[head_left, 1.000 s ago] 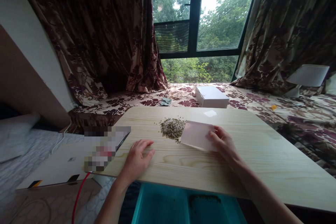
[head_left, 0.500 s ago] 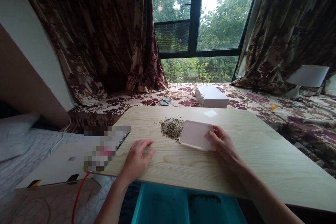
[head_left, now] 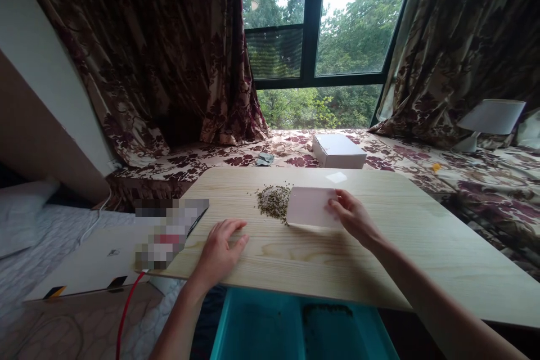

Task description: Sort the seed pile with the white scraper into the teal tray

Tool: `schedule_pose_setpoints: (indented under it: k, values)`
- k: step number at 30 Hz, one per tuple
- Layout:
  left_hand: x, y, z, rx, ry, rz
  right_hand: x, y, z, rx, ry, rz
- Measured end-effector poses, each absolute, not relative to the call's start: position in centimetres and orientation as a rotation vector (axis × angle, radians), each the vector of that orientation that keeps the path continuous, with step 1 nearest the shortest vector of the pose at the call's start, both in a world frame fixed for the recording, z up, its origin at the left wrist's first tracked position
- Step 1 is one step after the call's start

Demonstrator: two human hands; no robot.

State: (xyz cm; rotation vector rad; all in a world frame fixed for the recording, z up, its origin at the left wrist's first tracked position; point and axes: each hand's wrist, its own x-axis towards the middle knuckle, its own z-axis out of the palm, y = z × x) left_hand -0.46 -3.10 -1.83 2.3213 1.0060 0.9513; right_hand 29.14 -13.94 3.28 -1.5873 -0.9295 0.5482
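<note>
My right hand (head_left: pixel 350 212) grips the right edge of a flat white plastic scraper (head_left: pixel 312 207), thumb on top. The scraper's left edge meets a heap of small greenish-brown beans or seeds (head_left: pixel 273 202) on the pale wood-grain table (head_left: pixel 270 264). Some white bits show among them, too small to name. My left hand (head_left: pixel 223 246) rests on the table in front and to the left of the heap, fingers apart and holding nothing.
Below the table's near edge sits a blue two-compartment tray (head_left: pixel 261 329), with dark grains in its right compartment. A cardboard box (head_left: pixel 97 264) and a red cable (head_left: pixel 126 309) lie left. A white box (head_left: pixel 340 151) and a lamp (head_left: pixel 491 118) stand on the window ledge.
My right hand and the scraper have shifted slightly away from me, and the scraper lies somewhat more level. My left hand stays in place. The whole view has tilted a little.
</note>
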Motion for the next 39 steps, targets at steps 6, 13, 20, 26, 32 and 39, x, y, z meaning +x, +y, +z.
schedule_pose_setpoints:
  k: [6,13,20,26,32,39]
  values:
    - [-0.4,-3.1,-1.8,2.338,0.997,0.964,29.4,-13.8,3.4,-1.572,-0.947,0.547]
    - [-0.5,-3.0,-2.0,2.348,0.997,0.970,29.3,-12.8,3.3,-1.525,-1.015,0.589]
    - [-0.5,-2.9,-2.1,2.351,0.992,0.977,29.4,-12.7,3.1,-1.565,-1.042,0.633]
    - [-0.5,-2.9,-2.1,2.339,0.993,0.966,30.0,-13.0,3.5,-1.538,-1.033,0.705]
    - [-0.5,-3.0,-2.0,2.345,0.984,0.969,29.4,-12.3,3.4,-1.521,-1.053,0.744]
    - [-0.5,-2.9,-2.1,2.342,0.993,0.967,29.1,-11.7,3.4,-1.536,-1.069,0.788]
